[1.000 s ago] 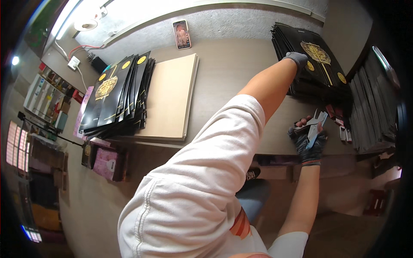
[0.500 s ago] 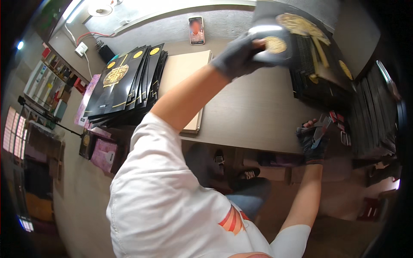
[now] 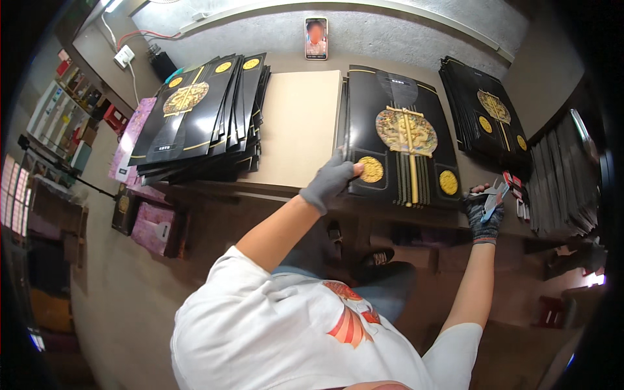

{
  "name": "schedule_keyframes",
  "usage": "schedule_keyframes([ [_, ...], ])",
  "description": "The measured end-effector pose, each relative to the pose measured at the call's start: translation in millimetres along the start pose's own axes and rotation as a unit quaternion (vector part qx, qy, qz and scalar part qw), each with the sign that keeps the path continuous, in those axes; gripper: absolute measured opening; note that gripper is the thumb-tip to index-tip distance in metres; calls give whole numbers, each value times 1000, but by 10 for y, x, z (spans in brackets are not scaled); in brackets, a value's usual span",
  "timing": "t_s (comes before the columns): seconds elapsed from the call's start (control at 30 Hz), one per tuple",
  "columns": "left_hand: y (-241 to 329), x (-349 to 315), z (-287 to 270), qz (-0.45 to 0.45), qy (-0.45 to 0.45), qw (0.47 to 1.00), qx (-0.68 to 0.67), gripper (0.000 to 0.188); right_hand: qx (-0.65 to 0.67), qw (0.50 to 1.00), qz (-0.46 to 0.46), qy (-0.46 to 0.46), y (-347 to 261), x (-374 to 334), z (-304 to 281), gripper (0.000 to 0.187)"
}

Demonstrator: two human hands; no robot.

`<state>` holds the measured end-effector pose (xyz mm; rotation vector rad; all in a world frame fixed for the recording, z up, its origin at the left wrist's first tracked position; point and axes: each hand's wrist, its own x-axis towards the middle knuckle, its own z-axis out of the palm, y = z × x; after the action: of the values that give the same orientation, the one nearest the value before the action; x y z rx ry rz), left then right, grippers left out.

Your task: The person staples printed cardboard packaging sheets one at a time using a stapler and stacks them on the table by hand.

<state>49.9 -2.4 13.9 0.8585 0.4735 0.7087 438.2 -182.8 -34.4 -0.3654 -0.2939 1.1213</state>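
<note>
A black printed panel (image 3: 364, 123) with a gold-and-coloured round emblem lies flat on the table in front of me. My left hand (image 3: 330, 180), in a grey fingerless glove, grips its near left corner, thumb on top beside a gold disc. My right hand (image 3: 483, 211), gloved too, is closed around a small grey and light-blue hand tool (image 3: 496, 197) near the panel's near right corner. The tool's exact kind is unclear. Just left of the panel is a stack of beige boards (image 3: 296, 123).
Similar black panels are stacked at the left (image 3: 185, 133) and at the far right (image 3: 478, 84). Dark sheets stand upright (image 3: 562, 182) at the right edge. A phone (image 3: 316, 55) leans against the wall. Small red-and-white packets (image 3: 513, 185) lie near my right hand.
My left hand has brought the panel from the right-hand stack leftward and down onto the table. My right hand stays near the same spot with the tool.
</note>
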Motion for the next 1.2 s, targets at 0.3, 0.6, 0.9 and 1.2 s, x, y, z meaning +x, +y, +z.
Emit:
schedule_keyframes([
  [0.3, -294, 518, 71, -26, 62, 997, -29, 37, 53, 990, -103, 78, 2, -21, -82, 35],
  [0.6, -533, 631, -106, 17, 52, 997, 56, 53, 49, 987, -125, -90, 74, -203, -45, 42],
  [0.9, -450, 201, 70, 147, 104, 834, 522, 90, 124, 984, -128, 29, -29, -188, -167, 39],
  [1.2, -353, 41, 102, 156, 30, 725, 670, 86, 25, 993, -116, -23, 22, -137, -48, 35],
])
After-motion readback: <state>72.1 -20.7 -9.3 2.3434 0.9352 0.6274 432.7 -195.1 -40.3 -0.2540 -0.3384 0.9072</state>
